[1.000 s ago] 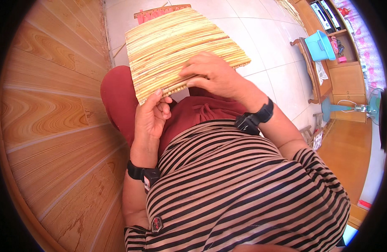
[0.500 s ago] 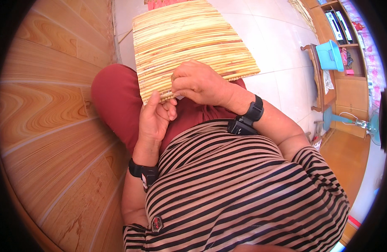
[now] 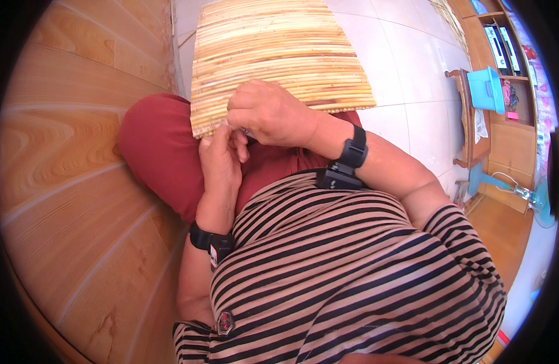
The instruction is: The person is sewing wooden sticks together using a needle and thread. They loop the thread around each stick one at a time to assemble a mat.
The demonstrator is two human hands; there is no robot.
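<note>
A stiff mat of straw-coloured plant stalks (image 3: 279,57), laid side by side, slopes over my lap and away from me. At its near left edge, my left hand (image 3: 222,155) grips the border, thumb near the top and fingers curled below. My right hand (image 3: 270,115) bends over the same edge, its fingers pinched together against the left thumb. Whatever lies between the right fingertips is too small and covered to make out. The knuckles hide part of the mat's near border.
Wood-patterned panelling (image 3: 79,145) runs close along my left side. Pale floor tiles (image 3: 407,73) spread beyond the mat. On the right stand a wooden stand with a light blue basin (image 3: 485,90), a shelf cabinet (image 3: 510,142) and a teal fan (image 3: 541,193).
Both hands have shifted slightly left and up along the mat's near edge, drawing closer together. The mat sits a little higher in view, and the view itself has moved slightly.
</note>
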